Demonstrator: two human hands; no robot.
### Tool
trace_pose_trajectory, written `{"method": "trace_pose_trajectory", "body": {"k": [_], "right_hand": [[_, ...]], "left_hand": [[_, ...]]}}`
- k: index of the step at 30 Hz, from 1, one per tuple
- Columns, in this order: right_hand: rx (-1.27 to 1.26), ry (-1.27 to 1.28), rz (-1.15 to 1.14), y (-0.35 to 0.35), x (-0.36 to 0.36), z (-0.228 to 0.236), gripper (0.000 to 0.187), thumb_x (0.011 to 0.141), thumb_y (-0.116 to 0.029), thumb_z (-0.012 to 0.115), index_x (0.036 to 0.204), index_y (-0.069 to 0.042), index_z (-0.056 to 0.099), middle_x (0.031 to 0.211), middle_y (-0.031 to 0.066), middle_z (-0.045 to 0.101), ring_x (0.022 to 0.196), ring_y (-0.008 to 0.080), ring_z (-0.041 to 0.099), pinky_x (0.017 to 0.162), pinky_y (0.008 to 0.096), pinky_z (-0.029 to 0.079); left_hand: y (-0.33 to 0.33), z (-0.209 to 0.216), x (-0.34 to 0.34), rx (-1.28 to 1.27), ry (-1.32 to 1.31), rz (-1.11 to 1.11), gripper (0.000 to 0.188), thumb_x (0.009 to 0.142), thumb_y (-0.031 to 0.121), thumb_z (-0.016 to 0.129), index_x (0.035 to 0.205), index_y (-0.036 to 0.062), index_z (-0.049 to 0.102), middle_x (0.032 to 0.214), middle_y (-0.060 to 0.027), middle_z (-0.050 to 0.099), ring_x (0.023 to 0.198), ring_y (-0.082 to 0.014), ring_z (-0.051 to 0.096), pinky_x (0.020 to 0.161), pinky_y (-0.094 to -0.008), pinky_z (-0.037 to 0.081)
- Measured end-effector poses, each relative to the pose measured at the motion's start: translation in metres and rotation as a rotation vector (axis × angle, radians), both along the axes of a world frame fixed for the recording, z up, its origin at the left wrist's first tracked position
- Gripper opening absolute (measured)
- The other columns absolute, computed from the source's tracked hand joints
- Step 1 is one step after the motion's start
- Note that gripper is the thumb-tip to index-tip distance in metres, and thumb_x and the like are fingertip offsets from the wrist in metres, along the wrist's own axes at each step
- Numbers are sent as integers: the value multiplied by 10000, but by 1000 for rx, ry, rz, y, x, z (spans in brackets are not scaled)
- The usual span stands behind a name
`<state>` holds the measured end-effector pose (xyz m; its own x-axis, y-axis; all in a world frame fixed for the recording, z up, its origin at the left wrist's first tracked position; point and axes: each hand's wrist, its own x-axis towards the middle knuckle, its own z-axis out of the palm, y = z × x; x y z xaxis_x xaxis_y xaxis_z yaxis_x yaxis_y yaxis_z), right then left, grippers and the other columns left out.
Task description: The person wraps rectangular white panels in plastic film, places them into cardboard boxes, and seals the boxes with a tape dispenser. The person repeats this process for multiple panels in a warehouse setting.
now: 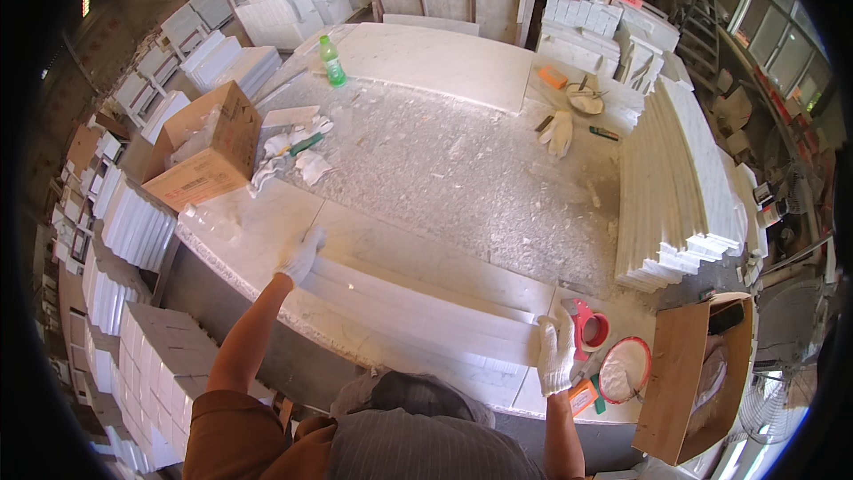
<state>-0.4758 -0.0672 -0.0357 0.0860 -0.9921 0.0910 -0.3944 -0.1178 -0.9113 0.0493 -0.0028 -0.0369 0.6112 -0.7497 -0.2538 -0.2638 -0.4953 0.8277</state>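
Observation:
A long white stone strip lies lengthwise in front of me, along the near side of the work table. My left hand, in a white glove, grips its left end, the fingers slightly blurred. At the right end my right hand, also gloved, has its fingers closed around the edge. Just right of that hand are a red tape dispenser and a red-rimmed bowl of white paste. A small orange box lies below them.
An open cardboard box stands at the left, beside crumpled rags. A green bottle is at the back. Loose gloves lie far right. Stacked slabs and an open carton bound the right side.

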Motion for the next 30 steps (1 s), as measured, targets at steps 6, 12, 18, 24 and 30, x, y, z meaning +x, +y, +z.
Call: {"method": "trace_pose_trajectory", "body": {"k": [6, 12, 18, 24, 30], "right_hand": [[75, -34, -13, -2, -7, -3, 438, 1018, -198, 520, 1368, 54, 442, 1073, 99, 671, 988, 150, 582, 920, 302, 445], [219, -105, -87, 1, -1, 7, 468, 1032, -233, 487, 1413, 27, 407, 1123, 97, 659, 1018, 147, 562, 936, 301, 423], [292, -259, -108, 0, -7, 0, 517, 1054, -335, 444, 1423, 24, 398, 1235, 142, 611, 1137, 214, 562, 1036, 355, 401], [724, -495, -358, -8, -36, -16, 571, 1057, -495, 369, 1329, -15, 518, 1150, 71, 641, 1067, 179, 582, 962, 337, 441], [1580, -583, -253, -61, -31, -1, 405, 1036, -354, 504, 1236, -17, 603, 1035, 65, 681, 903, 161, 642, 786, 288, 518]], "left_hand": [[2, -14, 11, -86, 874, 24, 613, 1013, 528, 430, 1280, -2, 585, 1055, -98, 689, 961, -187, 634, 885, -344, 511], [3, -15, 25, 388, 1015, -118, 681, 990, 579, 451, 1319, -8, 553, 1224, -139, 654, 1139, -252, 628, 986, -428, 506], [-11, -8, 39, 784, 1132, -29, 662, 984, 593, 461, 1341, 42, 549, 1287, -109, 633, 1155, -266, 625, 972, -441, 520], [-28, -15, 38, 958, 1150, 31, 558, 1002, 493, 514, 1343, 53, 541, 1301, -99, 623, 1144, -243, 627, 986, -434, 515], [-60, -27, 22, 1101, 983, -146, 461, 1000, 354, 579, 1321, 24, 557, 1249, -115, 646, 1084, -183, 650, 943, -376, 543]]}}
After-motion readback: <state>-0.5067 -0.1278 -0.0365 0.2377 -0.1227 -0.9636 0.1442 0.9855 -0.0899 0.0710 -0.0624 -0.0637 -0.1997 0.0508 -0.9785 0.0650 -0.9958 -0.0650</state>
